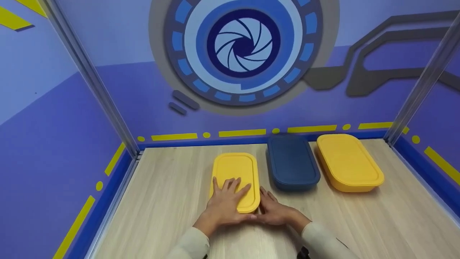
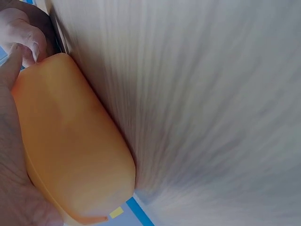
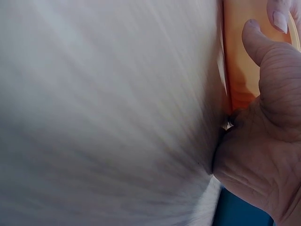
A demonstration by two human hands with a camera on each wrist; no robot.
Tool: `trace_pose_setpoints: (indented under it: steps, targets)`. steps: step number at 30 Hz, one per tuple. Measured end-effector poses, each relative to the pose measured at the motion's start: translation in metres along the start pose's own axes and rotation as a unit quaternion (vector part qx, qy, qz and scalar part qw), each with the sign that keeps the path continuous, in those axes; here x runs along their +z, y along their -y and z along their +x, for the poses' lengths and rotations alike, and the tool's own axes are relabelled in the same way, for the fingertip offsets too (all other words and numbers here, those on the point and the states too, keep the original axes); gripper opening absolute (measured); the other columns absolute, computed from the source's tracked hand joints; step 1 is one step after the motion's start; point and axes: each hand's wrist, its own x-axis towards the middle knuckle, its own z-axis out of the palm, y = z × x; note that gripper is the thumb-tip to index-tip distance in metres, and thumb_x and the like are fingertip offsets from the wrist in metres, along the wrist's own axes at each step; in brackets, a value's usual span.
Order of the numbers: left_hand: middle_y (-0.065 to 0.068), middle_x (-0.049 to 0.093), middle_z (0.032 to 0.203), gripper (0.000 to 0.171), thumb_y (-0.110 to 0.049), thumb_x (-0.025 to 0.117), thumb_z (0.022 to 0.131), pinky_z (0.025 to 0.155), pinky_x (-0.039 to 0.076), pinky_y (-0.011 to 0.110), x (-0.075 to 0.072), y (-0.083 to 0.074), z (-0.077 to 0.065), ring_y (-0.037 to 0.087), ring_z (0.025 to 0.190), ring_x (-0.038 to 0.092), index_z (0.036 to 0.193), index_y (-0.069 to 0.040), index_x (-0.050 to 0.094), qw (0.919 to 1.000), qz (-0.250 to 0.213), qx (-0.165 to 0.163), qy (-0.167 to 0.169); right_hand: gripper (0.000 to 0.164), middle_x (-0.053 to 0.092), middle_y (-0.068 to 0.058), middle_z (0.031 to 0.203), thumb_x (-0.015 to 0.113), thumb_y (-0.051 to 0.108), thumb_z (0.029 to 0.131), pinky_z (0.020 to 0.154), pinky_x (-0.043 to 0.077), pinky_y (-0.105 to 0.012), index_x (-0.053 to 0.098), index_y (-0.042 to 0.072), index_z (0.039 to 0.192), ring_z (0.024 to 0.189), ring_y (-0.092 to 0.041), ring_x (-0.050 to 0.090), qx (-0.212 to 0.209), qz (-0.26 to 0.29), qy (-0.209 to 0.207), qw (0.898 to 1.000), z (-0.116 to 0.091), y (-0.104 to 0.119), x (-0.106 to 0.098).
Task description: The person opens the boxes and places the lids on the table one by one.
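Note:
A yellow lidded food container [image 1: 235, 165] lies lengthwise on the wooden table, lid on. My left hand [image 1: 223, 207] rests flat across the near part of its lid, fingers spread and pointing away. At the container's near right corner is my right hand [image 1: 275, 212], its fingers along the right side and its thumb by the near end. Both thumb tips nearly meet there. In the left wrist view, the container's smooth side wall [image 2: 75, 132] stands on the table beneath the left palm. The right wrist view shows the right thumb beside the near wall [image 3: 237, 47]; its other fingers are mostly hidden.
To the right stands a dark blue lidded container [image 1: 294, 162], and beyond it a second yellow container [image 1: 350, 162]. Printed blue-purple panels [image 1: 201, 124] wall the table [image 1: 169, 201] at the back and both sides, with metal posts at the corners.

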Motion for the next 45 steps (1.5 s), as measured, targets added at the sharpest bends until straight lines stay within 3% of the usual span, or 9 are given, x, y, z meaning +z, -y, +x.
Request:
trace_pose_setpoints:
  steps: [10, 16, 23, 30, 35, 39, 45]
  targets:
    - [0.008, 0.038, 0.173, 0.103, -0.098, 0.043, 0.082, 0.119, 0.015, 0.087, 0.001, 0.000, 0.001, 0.035, 0.158, 0.037, 0.167, -0.043, 0.032, 1.0000, 0.002, 0.000, 0.001, 0.113, -0.002, -0.030, 0.178, 0.067, 0.061, 0.099, 0.132, 0.000, -0.068, 0.004, 0.001, 0.171, 0.167, -0.050, -0.004, 0.022, 0.003, 0.000, 1.000, -0.001, 0.002, 0.000]
    - [0.006, 0.039, 0.173, 0.105, -0.099, 0.050, 0.078, 0.117, 0.011, 0.090, 0.000, 0.000, -0.002, 0.034, 0.158, 0.036, 0.166, -0.045, 0.034, 0.9995, -0.027, -0.018, -0.006, 0.108, 0.002, -0.026, 0.179, 0.067, 0.056, 0.101, 0.131, -0.003, -0.071, 0.005, 0.003, 0.172, 0.167, -0.048, -0.008, -0.013, -0.002, 0.002, 1.000, 0.000, 0.001, 0.002]
    - [0.002, 0.030, 0.178, 0.107, -0.100, 0.050, 0.077, 0.114, 0.013, 0.091, -0.007, -0.001, -0.008, 0.035, 0.161, 0.032, 0.167, -0.047, 0.027, 0.9985, -0.030, -0.037, 0.028, 0.108, 0.003, -0.023, 0.180, 0.068, 0.054, 0.101, 0.129, -0.005, -0.073, 0.004, 0.004, 0.172, 0.167, -0.049, -0.008, -0.029, 0.002, 0.008, 1.000, 0.003, 0.001, 0.004]
    - [0.001, 0.025, 0.180, 0.105, -0.099, 0.048, 0.081, 0.113, 0.022, 0.090, -0.011, 0.005, -0.008, 0.032, 0.162, 0.032, 0.169, -0.047, 0.023, 0.9996, -0.005, 0.000, 0.029, 0.109, 0.000, -0.020, 0.181, 0.071, 0.055, 0.098, 0.131, -0.005, -0.070, 0.005, 0.010, 0.173, 0.168, -0.044, -0.007, -0.002, 0.010, -0.007, 1.000, 0.001, 0.001, 0.003]
    - [-0.003, 0.024, 0.180, 0.104, -0.095, 0.054, 0.082, 0.114, 0.022, 0.088, -0.011, 0.014, -0.009, 0.027, 0.164, 0.030, 0.169, -0.044, 0.026, 0.9991, -0.029, 0.015, 0.028, 0.117, -0.005, -0.018, 0.181, 0.072, 0.063, 0.095, 0.132, -0.006, -0.067, 0.002, 0.012, 0.173, 0.168, -0.042, -0.010, 0.024, 0.021, -0.002, 0.999, 0.001, 0.002, 0.002]
    - [-0.007, 0.022, 0.180, 0.106, -0.093, 0.058, 0.081, 0.115, 0.020, 0.088, -0.010, 0.019, -0.009, 0.024, 0.165, 0.029, 0.169, -0.043, 0.027, 0.9979, -0.052, 0.023, 0.031, 0.117, -0.005, -0.013, 0.182, 0.073, 0.063, 0.094, 0.132, -0.007, -0.068, 0.002, 0.016, 0.174, 0.169, -0.039, -0.012, 0.023, 0.029, -0.006, 0.999, 0.001, 0.002, 0.002]
    - [-0.011, 0.023, 0.180, 0.104, -0.093, 0.058, 0.081, 0.112, 0.024, 0.089, -0.006, 0.023, -0.010, 0.023, 0.164, 0.029, 0.168, -0.045, 0.027, 0.9986, -0.045, 0.022, 0.019, 0.114, -0.004, -0.012, 0.182, 0.072, 0.062, 0.095, 0.131, -0.008, -0.069, 0.003, 0.018, 0.174, 0.169, -0.040, -0.012, 0.012, 0.031, -0.005, 0.999, 0.002, 0.003, 0.003]
